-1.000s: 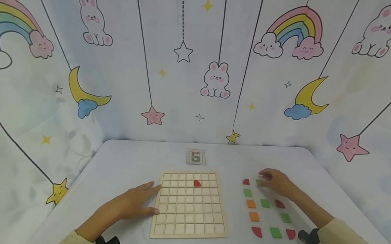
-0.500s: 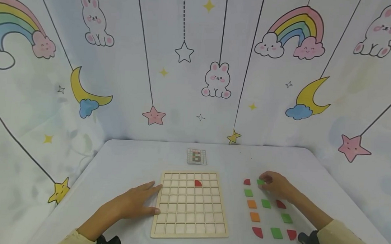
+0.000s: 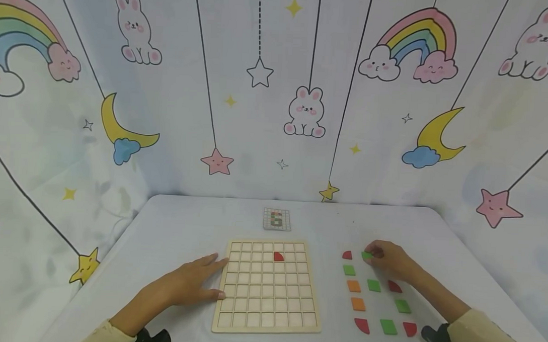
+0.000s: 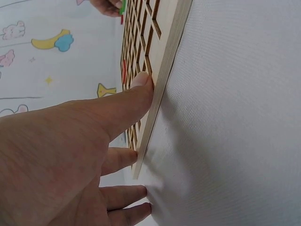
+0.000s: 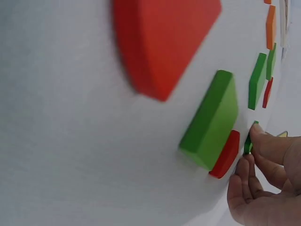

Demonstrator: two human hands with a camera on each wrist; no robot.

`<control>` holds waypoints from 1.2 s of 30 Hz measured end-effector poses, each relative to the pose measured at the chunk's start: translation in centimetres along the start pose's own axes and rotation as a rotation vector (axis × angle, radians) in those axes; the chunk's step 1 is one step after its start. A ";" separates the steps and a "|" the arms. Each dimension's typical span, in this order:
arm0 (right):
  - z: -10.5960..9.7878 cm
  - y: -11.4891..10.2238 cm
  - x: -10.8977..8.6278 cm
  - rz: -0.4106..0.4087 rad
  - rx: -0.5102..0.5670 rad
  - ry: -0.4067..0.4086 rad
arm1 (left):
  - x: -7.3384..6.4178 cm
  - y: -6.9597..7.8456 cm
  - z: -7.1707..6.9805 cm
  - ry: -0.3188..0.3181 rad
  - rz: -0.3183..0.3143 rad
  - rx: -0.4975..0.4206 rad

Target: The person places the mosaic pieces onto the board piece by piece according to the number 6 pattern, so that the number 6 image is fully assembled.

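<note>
In the head view, my left hand point(image 3: 186, 284) lies at the left edge of a wooden grid board point(image 3: 317, 327), its fingers extended. The left wrist view shows the thumb point(image 4: 141, 87) resting on the board's rim and two fingers reaching past its corner onto the cloth. A red quarter-circle tile point(image 3: 278, 256) sits in a cell of the second row. To the right of the board, my right hand point(image 3: 392, 259) pinches a green square tile point(image 3: 366, 255) at the back of the loose tiles. Thumb and fingers partly cover that tile point(image 5: 248, 143) in the right wrist view.
Loose tiles lie in columns right of the board, among them an orange square point(image 3: 353, 286), a green square point(image 3: 388, 326) and a red quarter circle point(image 3: 361, 325). Behind the board lies a small pattern card point(image 3: 277, 219). A printed cloth backdrop point(image 3: 257, 120) rises behind the table.
My right hand has lowered slightly and its fingers have closed on the green square tile at the back. The left hand stays at the board's edge. The head view has shifted slightly.
</note>
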State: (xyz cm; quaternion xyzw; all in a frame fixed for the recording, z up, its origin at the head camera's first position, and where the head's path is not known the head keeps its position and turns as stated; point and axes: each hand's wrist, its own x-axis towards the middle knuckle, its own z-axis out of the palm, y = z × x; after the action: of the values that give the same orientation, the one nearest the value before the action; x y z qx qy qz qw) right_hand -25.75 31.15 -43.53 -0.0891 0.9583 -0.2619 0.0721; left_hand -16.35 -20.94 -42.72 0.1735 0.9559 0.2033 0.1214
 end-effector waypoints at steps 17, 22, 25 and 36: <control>0.8 -0.7 0.0 -0.160 -0.032 0.091 | -0.1 0.1 -0.1 -0.004 0.012 0.009; 1.3 -2.0 0.7 -0.207 -0.025 0.100 | -0.1 0.0 0.0 -0.003 0.001 0.011; 1.5 -2.9 1.2 -0.217 -0.009 0.089 | 0.0 0.0 0.0 -0.002 -0.005 0.015; 3.3 -7.7 2.5 -0.149 0.079 0.029 | 0.1 -0.1 0.0 -0.005 -0.014 0.004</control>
State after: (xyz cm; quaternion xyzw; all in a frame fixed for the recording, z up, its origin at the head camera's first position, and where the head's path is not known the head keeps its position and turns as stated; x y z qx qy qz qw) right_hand -26.55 22.44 -42.60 -0.1537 0.9389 -0.3052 0.0421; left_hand -16.42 -20.97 -42.79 0.1677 0.9572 0.2001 0.1248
